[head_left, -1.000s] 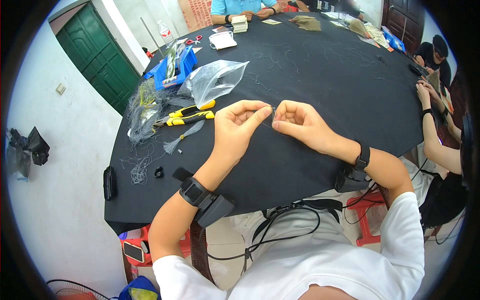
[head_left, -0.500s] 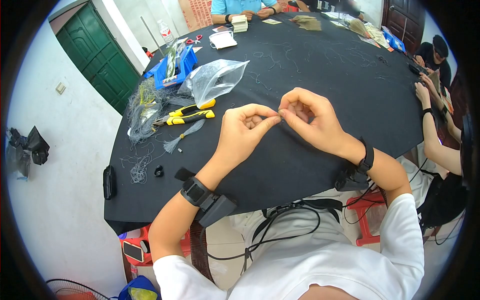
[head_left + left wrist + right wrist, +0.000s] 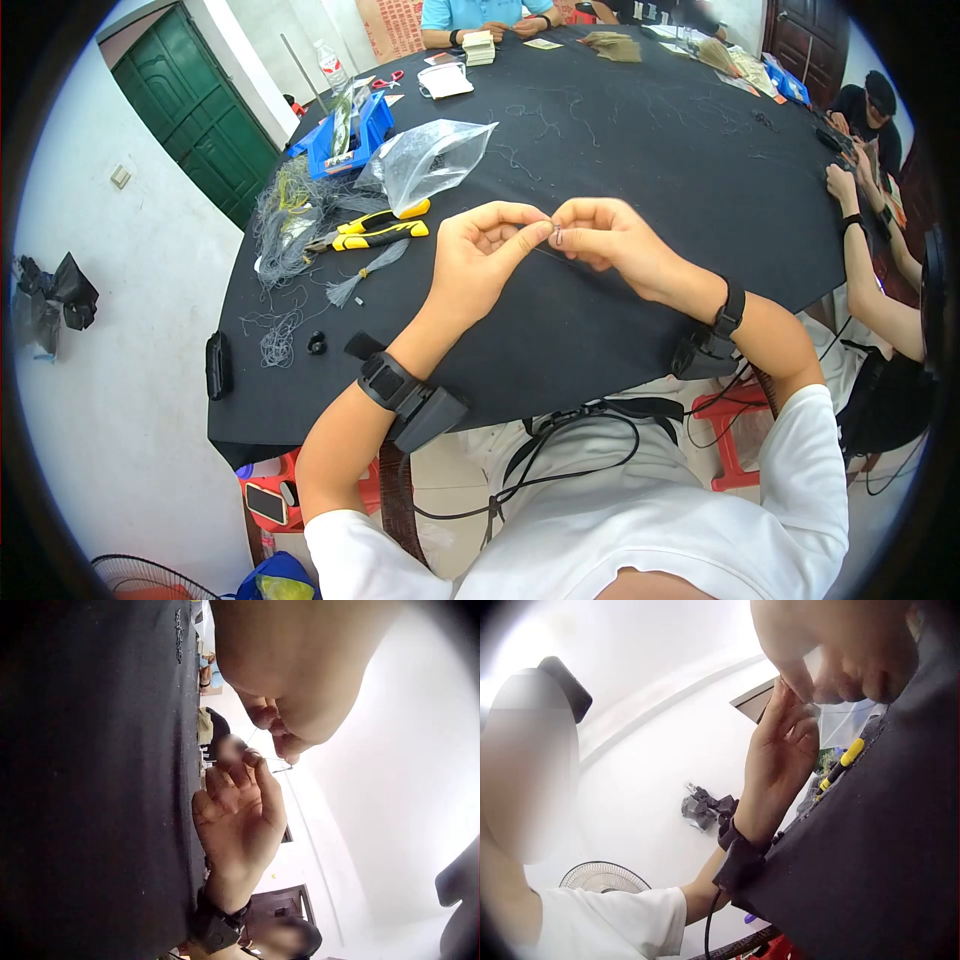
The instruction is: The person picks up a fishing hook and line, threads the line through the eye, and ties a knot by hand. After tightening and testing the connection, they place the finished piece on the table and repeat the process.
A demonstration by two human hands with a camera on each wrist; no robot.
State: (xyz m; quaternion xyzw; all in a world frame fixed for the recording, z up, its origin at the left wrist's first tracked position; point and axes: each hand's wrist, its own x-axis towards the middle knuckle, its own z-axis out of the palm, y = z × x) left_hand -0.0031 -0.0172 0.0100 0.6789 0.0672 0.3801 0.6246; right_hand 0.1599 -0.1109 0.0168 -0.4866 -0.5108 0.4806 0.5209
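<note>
Both hands are raised over the near part of the black-covered table, fingertips meeting in the head view. My left hand point(image 3: 475, 255) pinches a thin thread point(image 3: 274, 758) between thumb and forefinger. The right hand point(image 3: 625, 245) pinches at the same spot, its thumb laid along the forefinger. Fine strands span the short gap between the fingertips in the left wrist view. A tiny shiny piece point(image 3: 557, 236) shows at the right fingertips, too small to tell its kind.
Yellow-and-black pliers point(image 3: 380, 228) lie left of the hands beside a tied grey thread bundle point(image 3: 370, 272) and a tangled thread heap point(image 3: 285, 235). Behind them are a clear plastic bag point(image 3: 430, 165) and a blue bin point(image 3: 372, 125). Other people sit around the table point(image 3: 660, 150).
The right hand rose and turned half a second ago, then came back down, its thumb now flatter against the forefinger. The left hand shifted slightly right, then a little back. The pliers and bundles stayed put.
</note>
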